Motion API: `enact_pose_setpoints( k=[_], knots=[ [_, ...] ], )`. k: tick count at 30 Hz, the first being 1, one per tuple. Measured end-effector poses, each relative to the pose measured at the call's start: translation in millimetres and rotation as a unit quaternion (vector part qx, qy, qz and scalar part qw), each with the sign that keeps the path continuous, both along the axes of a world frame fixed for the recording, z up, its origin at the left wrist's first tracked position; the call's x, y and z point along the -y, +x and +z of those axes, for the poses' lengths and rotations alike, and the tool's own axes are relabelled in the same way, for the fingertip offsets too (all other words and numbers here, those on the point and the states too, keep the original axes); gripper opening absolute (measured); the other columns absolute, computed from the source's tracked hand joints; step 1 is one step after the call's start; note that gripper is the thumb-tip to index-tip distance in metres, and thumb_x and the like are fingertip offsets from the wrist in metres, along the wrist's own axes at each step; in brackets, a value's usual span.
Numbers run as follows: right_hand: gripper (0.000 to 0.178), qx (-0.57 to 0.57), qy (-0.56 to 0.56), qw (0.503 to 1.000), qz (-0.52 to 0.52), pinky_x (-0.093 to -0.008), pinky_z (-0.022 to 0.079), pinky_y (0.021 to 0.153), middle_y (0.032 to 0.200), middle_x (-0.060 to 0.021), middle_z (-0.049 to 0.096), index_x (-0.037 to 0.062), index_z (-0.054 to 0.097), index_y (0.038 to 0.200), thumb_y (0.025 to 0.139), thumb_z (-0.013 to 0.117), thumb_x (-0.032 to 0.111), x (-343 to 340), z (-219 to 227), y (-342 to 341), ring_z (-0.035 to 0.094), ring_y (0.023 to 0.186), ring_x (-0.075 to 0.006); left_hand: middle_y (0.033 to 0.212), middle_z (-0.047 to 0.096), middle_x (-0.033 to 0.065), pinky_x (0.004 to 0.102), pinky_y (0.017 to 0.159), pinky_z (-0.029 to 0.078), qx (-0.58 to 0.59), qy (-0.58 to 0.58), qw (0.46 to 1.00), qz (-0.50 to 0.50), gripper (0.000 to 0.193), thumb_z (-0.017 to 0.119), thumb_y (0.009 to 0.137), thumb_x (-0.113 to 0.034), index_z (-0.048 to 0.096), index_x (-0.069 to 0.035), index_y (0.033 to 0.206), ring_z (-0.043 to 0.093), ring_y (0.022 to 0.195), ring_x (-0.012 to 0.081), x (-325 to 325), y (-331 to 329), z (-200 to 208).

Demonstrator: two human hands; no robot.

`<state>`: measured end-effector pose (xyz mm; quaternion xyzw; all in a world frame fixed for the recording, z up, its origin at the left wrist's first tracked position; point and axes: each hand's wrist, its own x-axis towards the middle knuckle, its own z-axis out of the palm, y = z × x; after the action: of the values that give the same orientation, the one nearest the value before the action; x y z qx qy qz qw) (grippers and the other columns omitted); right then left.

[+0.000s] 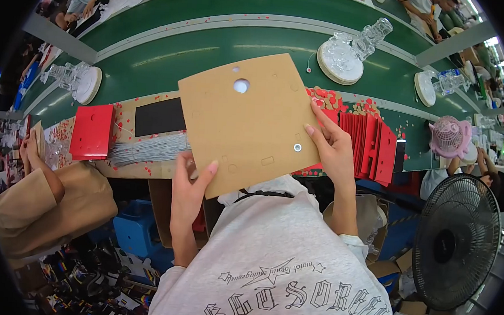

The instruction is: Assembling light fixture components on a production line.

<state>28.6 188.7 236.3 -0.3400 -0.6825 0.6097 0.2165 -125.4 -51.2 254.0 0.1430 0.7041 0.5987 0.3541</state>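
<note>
A brown cardboard sheet [248, 122] is held up in front of me, tilted, with its plain side in view. It has a large round hole, a smaller hole above it, a metal eyelet [297, 147] near the right edge and several cut outlines. My left hand [190, 182] grips its lower left corner, thumb on the face. At the right edge my right hand [335, 144] pinches it between fingers and thumb. Red folded cards [374, 147] stand in a row just beyond my right hand. Left of the sheet lie grey wires [148, 150], a black panel [159, 118] and stacked red cards [92, 131].
Red and brown cut-out scraps [330, 97] litter the bench. Clear ornaments on round white bases [341, 62] stand on the green belt [212, 54]. A pink fan [449, 136] and a large black fan [457, 242] are right. Another person's sleeve [27, 196] and a blue stool [135, 228] are left.
</note>
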Motion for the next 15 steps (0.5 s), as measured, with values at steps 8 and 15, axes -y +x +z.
enact_pose_setpoints(
  k=[8,15],
  knots=[
    [0.053,0.014,0.038,0.999,0.001,-0.0216,0.047,0.065,0.084,-0.0014,0.069,0.0026,0.05,0.146,0.096,0.065,0.007,11.5,-0.5,5.4,0.053,0.071,-0.001,0.15,0.046,0.0182,0.0348,0.109,0.041,-0.049,0.129,0.99,0.043,0.068,0.062,0.093,-0.004,0.034,-0.004,0.156,0.045,0.137,0.0224,-32.7,-35.6,-7.6],
    [0.05,0.125,0.118,0.985,0.007,-0.018,0.043,0.063,0.076,-0.0028,0.067,0.0058,0.056,0.142,0.094,0.068,0.007,17.3,21.5,12.3,0.051,0.066,0.0003,0.15,0.048,0.0165,0.0339,0.11,0.04,-0.004,0.158,0.987,-0.032,0.062,0.063,0.09,-0.002,0.046,-0.006,0.15,0.048,0.134,0.0226,-35.3,-47.6,-3.9]
  ],
)
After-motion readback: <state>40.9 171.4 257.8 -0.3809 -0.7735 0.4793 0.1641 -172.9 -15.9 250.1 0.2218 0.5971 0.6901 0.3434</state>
